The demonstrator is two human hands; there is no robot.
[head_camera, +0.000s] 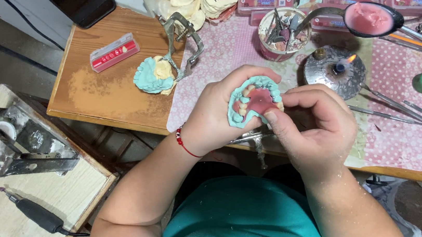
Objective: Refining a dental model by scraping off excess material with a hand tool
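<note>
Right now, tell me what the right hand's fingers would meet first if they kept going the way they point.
The right hand points leftward; its fingertips already touch the teal dental model with pink wax, held by the left hand.

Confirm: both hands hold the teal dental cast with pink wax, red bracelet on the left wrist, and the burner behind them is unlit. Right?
Not quite: the burner is lit, as the head view shows a small flame at its wick. The rest stands: left hand and right hand hold the teal dental cast, and the red bracelet is on the left wrist.
</note>
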